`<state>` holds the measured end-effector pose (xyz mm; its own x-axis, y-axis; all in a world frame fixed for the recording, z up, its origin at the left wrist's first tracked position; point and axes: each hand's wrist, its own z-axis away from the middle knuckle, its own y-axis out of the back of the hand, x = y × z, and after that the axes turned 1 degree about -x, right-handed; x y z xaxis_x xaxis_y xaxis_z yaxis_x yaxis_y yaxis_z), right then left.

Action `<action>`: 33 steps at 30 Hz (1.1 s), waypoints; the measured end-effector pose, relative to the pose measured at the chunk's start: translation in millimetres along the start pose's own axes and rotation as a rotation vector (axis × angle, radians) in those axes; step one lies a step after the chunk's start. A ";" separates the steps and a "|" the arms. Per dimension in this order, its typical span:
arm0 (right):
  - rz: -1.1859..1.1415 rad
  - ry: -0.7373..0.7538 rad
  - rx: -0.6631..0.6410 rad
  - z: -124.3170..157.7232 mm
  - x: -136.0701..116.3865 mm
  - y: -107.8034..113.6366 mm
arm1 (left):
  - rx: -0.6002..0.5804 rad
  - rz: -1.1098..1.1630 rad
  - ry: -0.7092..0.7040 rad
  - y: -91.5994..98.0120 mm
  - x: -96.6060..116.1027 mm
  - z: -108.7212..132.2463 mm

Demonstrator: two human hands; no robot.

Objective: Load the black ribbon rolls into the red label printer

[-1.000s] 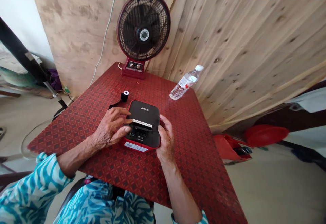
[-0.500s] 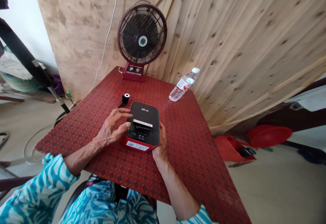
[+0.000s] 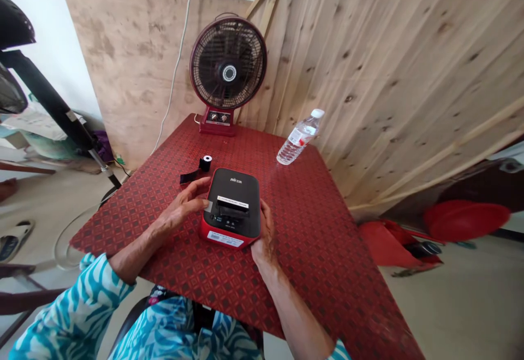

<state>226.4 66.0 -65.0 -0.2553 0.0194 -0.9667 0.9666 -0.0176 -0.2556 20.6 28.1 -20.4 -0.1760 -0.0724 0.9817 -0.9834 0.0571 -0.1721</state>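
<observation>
A black-topped label printer [image 3: 235, 188] with a red lower body stands on the table in front of me. A white-edged slot and small buttons show on its top, and a printed sticker on its front. My left hand [image 3: 189, 202] holds its left side, thumb on the top edge and fingers along the side. Around the right side wraps my right hand [image 3: 264, 234], its fingertips partly hidden by the printer. Just beyond my left fingers lies a small black roll [image 3: 205, 163] with a white core, a black strip trailing from it.
The red patterned table [image 3: 315, 251] carries a maroon fan [image 3: 228, 73] at the back and a clear water bottle [image 3: 299, 139] at the back right. A wooden wall [image 3: 368, 76] rises behind. A black stand [image 3: 61, 103] is at the left, a red basin [image 3: 466, 220] at the right.
My left hand has come down from over the printer's top left, fingers spread, onto its left side. The right hand keeps its hold. The view has shifted slightly.
</observation>
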 end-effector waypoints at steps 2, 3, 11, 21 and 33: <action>0.013 -0.004 0.010 0.1 -0.1 0.1 | -0.013 0.011 0.009 0.2 -0.8 -0.4; 0.017 -0.004 0.015 0.2 -0.3 0.1 | -0.010 0.011 0.012 0.4 -1.3 -0.8; 0.030 -0.007 0.024 1.6 -1.1 0.5 | -0.035 -0.097 0.024 2.9 -10.8 -6.7; 0.045 0.012 0.036 2.7 2.3 3.4 | -0.070 0.031 0.055 3.6 -10.7 -10.5; 0.058 0.023 0.042 2.6 0.9 0.4 | -0.019 0.008 0.099 -1.9 -3.2 -5.8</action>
<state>226.5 63.4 -66.0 -0.1975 0.0397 -0.9795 0.9779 -0.0615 -0.1997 23.3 34.0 -22.7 -0.1776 0.0273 0.9837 -0.9809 0.0763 -0.1792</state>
